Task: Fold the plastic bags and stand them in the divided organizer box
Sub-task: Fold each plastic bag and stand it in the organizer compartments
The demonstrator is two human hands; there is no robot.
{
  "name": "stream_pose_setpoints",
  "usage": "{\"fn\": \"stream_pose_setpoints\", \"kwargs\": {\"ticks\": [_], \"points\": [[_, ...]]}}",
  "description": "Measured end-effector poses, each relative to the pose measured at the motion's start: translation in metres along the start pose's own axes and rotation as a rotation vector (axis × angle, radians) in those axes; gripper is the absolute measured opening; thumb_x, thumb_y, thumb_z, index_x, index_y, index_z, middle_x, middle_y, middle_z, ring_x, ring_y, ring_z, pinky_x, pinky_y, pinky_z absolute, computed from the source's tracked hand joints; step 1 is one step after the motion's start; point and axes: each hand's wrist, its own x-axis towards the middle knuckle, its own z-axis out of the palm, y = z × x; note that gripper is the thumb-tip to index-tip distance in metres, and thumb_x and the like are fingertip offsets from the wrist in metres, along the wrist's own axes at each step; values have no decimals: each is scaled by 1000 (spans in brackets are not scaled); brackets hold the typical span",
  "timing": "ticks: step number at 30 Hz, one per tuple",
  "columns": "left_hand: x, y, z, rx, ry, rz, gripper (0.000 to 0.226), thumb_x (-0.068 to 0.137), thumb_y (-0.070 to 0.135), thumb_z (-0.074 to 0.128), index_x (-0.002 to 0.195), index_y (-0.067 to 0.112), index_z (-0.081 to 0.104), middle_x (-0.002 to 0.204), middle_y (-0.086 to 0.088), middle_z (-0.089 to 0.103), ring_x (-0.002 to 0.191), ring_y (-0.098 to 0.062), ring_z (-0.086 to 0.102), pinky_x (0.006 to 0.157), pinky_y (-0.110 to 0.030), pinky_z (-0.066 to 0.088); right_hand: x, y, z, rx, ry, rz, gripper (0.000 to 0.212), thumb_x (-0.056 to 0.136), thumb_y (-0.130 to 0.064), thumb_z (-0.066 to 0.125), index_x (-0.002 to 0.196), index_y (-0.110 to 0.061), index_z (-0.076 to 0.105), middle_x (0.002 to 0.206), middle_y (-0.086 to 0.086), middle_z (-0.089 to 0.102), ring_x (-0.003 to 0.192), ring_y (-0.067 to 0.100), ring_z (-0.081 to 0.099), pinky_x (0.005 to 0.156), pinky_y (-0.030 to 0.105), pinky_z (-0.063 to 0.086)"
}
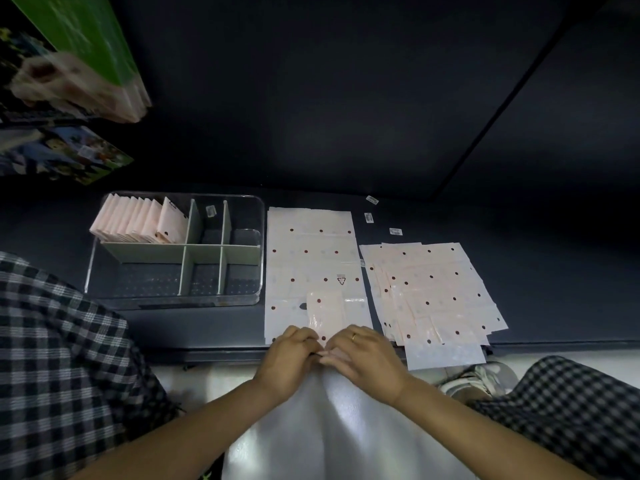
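A pale pink plastic bag (311, 258) with dark red dots lies flat on the dark table, its near part folded into a narrow strip (325, 311). My left hand (289, 355) and my right hand (363, 355) meet at the table's near edge and pinch the bag's near end between curled fingers. The clear divided organizer box (242, 303) stands to the left. Several folded bags (138, 220) stand upright in its back left compartment. A fanned pile of unfolded bags (433, 289) lies to the right.
Three small labels (369, 218) lie on the table behind the pile. Green and printed packages (69, 81) hang at the upper left. Checked fabric (62, 358) covers my knees on both sides, below the table edge.
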Motion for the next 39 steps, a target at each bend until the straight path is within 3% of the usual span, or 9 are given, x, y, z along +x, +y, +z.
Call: {"fn": "stream_pose_setpoints", "kwargs": {"ticks": [6,12,15,19,26,29,33,36,39], "points": [[6,4,-5,-284,96,-239,31,94,16,55,64,15,47,65,-3,50,69,-21,44,63,-31,31,20,31,-23,550,-241,589,35,76,-46,71,107,-42,54,98,-9,59,94,7,55,84,21,44],[13,2,-5,-529,146,-429,30,88,9,62,65,20,47,48,13,47,54,-7,40,55,-19,31,37,53,-6,727,-192,756,26,80,-21,74,97,-25,55,62,-9,49,59,1,48,58,11,39],[16,5,-8,-564,160,-460,10,89,10,61,95,18,58,59,14,55,66,-9,53,64,-19,37,43,60,15,624,-207,844,41,86,-23,68,60,-18,36,52,-6,35,51,10,33,50,23,29],[13,4,-6,-499,253,-420,39,90,11,60,126,19,48,91,3,57,78,-14,57,73,-26,45,51,63,35,457,-242,941,50,91,-29,58,55,-18,26,54,-3,32,52,12,32,53,27,27],[-6,-5,-8,316,114,325,55,71,37,78,121,17,64,130,-2,60,118,-18,59,94,-33,51,55,63,49,314,-186,990,49,90,-39,57,55,-18,29,54,-4,35,50,11,34,48,26,26],[-10,-14,-8,509,-66,259,71,79,57,63,138,18,49,146,-4,43,135,-15,40,109,-37,36,56,60,50,295,-187,999,45,90,-42,56,58,-19,34,58,-5,41,53,10,39,50,26,29],[-8,-29,-5,482,-236,267,71,98,52,33,151,24,-3,155,-4,-19,144,-19,-17,111,-41,-22,48,51,46,278,-12,939,21,90,-38,58,93,-18,52,81,-6,54,76,13,53,61,26,40],[-3,-36,-4,456,-220,251,68,97,53,34,150,35,-4,155,-6,-22,145,-21,-18,110,-37,-23,31,40,39,154,143,580,17,90,-22,61,105,-12,58,99,-1,58,90,16,54,71,29,47],[0,-38,-4,449,-240,245,66,96,54,35,149,41,-3,156,-8,-20,146,-20,-15,113,-33,-17,9,33,39,53,17,233,18,86,-18,66,102,-10,65,102,3,66,95,21,61,78,30,52]]}}
